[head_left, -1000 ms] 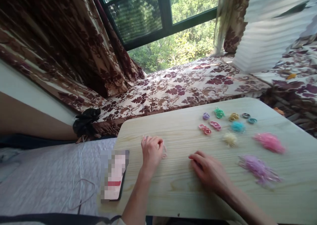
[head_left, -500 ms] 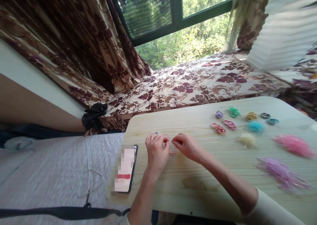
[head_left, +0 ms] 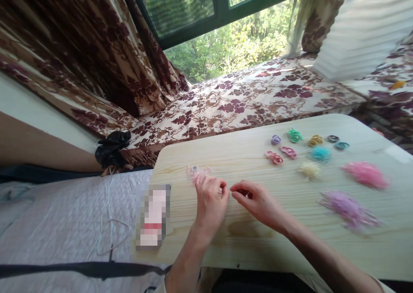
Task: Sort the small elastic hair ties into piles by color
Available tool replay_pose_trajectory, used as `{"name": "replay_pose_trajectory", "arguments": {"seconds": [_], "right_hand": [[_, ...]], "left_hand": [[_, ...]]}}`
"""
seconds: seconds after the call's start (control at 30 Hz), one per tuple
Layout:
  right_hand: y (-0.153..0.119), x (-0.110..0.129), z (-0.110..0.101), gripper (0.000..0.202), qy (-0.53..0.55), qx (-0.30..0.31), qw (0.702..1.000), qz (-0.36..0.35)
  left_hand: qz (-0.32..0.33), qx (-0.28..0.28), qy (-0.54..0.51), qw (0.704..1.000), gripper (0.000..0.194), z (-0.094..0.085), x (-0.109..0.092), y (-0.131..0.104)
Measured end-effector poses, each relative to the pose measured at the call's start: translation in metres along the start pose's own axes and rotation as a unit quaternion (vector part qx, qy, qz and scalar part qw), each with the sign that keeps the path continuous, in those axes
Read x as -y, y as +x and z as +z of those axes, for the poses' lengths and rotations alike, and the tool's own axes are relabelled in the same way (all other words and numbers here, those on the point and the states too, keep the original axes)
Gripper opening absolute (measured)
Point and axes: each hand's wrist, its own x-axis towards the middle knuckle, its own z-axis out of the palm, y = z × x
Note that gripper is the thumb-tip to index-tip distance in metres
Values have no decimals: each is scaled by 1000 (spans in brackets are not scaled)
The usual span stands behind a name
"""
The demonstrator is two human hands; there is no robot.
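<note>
My left hand [head_left: 211, 198] is over the middle-left of the pale wooden table [head_left: 258, 250], its thumb and forefinger pinched together; whatever they hold is too small to make out. Just to its right, my right hand [head_left: 254, 198] is also closed in a pinch, its fingertips close to the left ones, and its contents cannot be made out. Small pale pink pieces [head_left: 208, 170] lie scattered beyond my left hand, with a tiny round greyish item [head_left: 194, 168] among them.
Piles of pink [head_left: 366, 174], lilac [head_left: 348, 209], cream [head_left: 309, 171] and turquoise [head_left: 321, 154] bands lie at the right, behind them green loops [head_left: 294, 135] and several other coloured loops. A phone [head_left: 153, 217] rests at the table's left edge, beside a bed with a white cable [head_left: 101, 224].
The view has shifted, so the table contents appear further left. Both hands have moved nearer to me, away from the pale pink pieces, still pinched.
</note>
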Motion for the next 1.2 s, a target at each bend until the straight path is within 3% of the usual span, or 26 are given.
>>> {"name": "replay_pose_trajectory", "arguments": {"seconds": [0.2, 0.37, 0.6, 0.8, 0.93, 1.2], "right_hand": [[-23, -22, -25, 19, -39, -33, 998, 29], [-48, -36, -39, 22, -84, -45, 994, 51], [-56, -35, -32, 25, -196, -38, 980, 6], [-30, -23, -19, 25, -199, 35, 979, 35], [-16, -17, -12, 22, -202, 43, 978, 21], [-36, -22, -16, 26, -154, 12, 988, 12]], "left_hand": [[38, 82, 16, 996, 14, 11, -22, -2], [38, 106, 28, 993, 12, 9, -17, -5], [50, 81, 72, 993, 14, -4, 0, -14], [40, 118, 88, 988, 11, 2, -9, -11], [46, 118, 87, 988, 13, 6, -12, -6], [38, 110, 8, 993, 15, 11, -15, -14]]}}
